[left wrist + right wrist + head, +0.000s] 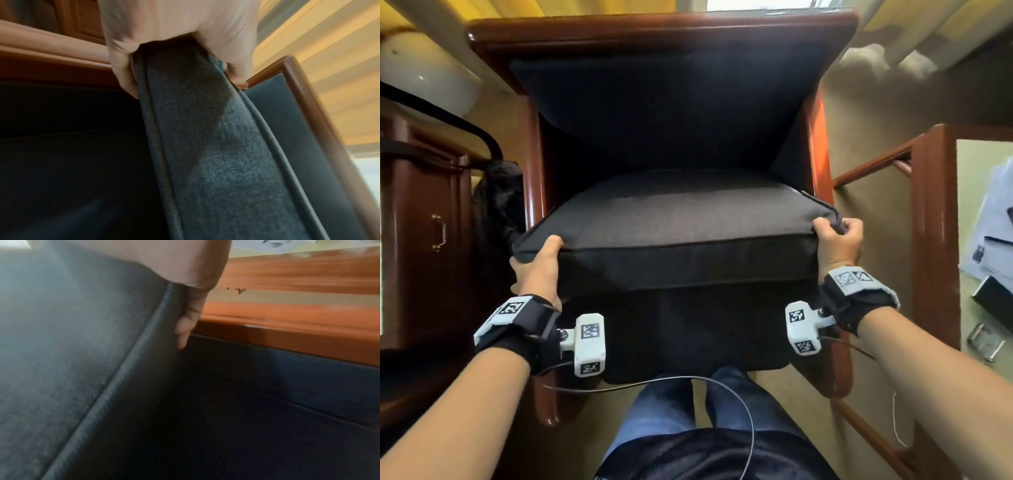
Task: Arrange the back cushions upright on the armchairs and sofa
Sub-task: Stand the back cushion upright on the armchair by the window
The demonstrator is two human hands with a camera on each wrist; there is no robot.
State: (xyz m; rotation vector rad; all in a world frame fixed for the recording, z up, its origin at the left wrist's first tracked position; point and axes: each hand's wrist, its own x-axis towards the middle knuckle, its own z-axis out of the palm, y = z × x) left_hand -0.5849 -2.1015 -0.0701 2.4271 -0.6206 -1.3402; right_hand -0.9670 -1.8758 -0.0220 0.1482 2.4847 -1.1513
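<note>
At centre frame, over the armchair (828,144) seat, both hands, left hand (541,265) and right hand (839,243), clamp the near corners of the back cushion (674,222), which looks bulky, soft and probably light, best gripped by its piped edges.

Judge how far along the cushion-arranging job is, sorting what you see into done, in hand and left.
Done: nothing plainly finished.

In hand: the left hand and right hand grip the near corners of the dark cushion, held over the armchair seat, not yet upright.

Left: standing it against the backrest; other seats are out of view.
</note>
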